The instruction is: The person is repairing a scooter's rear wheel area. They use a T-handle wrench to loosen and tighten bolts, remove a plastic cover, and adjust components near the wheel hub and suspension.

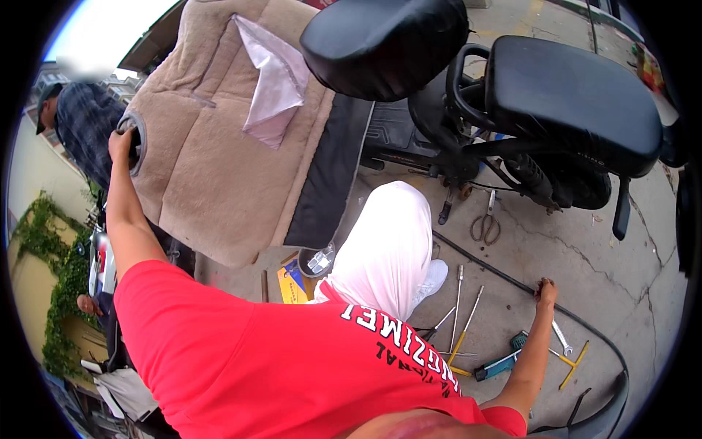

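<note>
My left hand is closed at the round grey-rimmed cuff of a beige fleece leg cover, its fingers curled over the rim. A pale pink cloth lies on the fleece, and a black panel runs along the cover's edge. Down on the right, my right hand hangs low beside a black hose, fingers curled together; whatever is in them is too small to make out. Close below that hand lie an open-end wrench and a teal power tool.
A black-seated scooter stands ahead to the right. Scissors, yellow T-handle wrenches and metal rods lie on cracked concrete. A bowl and a yellow-blue box sit by my knee. Another person bends at the far left.
</note>
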Tool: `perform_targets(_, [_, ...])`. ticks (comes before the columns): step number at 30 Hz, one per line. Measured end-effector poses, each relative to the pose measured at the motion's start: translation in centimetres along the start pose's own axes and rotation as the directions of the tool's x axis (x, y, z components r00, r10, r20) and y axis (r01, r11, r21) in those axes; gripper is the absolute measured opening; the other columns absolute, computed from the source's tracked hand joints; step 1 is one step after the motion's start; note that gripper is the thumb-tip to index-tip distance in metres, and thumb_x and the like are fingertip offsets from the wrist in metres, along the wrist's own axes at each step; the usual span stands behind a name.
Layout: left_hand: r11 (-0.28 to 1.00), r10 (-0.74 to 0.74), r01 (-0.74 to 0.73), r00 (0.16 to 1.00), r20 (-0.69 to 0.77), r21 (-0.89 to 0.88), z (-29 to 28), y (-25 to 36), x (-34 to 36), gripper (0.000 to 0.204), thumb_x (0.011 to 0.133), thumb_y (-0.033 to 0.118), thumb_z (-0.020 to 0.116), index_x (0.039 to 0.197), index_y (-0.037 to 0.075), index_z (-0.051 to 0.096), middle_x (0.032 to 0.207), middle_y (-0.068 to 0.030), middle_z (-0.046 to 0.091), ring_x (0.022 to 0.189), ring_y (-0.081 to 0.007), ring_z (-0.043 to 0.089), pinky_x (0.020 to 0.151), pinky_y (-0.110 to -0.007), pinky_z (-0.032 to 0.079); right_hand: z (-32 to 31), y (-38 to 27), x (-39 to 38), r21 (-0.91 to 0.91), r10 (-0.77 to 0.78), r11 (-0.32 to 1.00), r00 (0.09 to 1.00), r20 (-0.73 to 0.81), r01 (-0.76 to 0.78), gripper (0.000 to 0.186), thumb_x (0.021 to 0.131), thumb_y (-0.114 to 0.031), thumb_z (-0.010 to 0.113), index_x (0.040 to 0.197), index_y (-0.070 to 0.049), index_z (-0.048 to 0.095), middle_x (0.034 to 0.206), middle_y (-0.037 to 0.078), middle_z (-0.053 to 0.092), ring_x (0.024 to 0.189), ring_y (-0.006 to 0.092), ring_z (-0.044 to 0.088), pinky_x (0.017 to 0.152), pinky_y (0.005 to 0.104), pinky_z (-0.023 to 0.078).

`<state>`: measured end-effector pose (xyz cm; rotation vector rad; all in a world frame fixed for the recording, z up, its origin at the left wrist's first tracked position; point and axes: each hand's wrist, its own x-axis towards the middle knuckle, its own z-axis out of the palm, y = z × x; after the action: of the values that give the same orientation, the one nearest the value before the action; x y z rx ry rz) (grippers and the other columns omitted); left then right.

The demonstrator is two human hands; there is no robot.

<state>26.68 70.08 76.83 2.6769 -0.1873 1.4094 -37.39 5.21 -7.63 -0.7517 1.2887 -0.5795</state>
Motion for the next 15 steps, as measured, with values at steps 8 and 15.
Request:
perform_targets(8, [0.970, 0.185, -0.227, 0.924, 0.336, 0.088, 6.8, 1.2, 4.3, 0.052, 0.071, 0.039, 0.063, 0.101, -0.003, 0.059, 0.095, -0.0181, 0.061, 0.088, -0.0287, 0.059, 0.078, -0.035, 0.045, 3.2, 1.2, -0.3, -0.324, -0.178, 0.932, 0.984, -0.013, 0.165, 0.016, 0.081, -0.012, 0.051, 0.079, 0.002, 0.058, 0.062, 0.007, 0.058, 0.045, 0.0143, 0.050, 0.039, 0.0284, 0.039])
perform_targets(15, [0.936, 0.271, -0.336, 0.878, 0.394, 0.105, 8.4, 0.1, 1.9, 0.050, 0.075, 0.037, 0.058, 0.107, -0.002, 0.055, 0.103, -0.0170, 0.057, 0.095, -0.0269, 0.054, 0.083, -0.034, 0.041, 3.9, 1.0, -1.9, -0.685, -0.383, 0.644, 0.919, 0.098, 0.341, 0.023, 0.078, -0.018, 0.053, 0.088, 0.002, 0.061, 0.078, 0.019, 0.063, 0.076, 0.0322, 0.062, 0.071, 0.0396, 0.047])
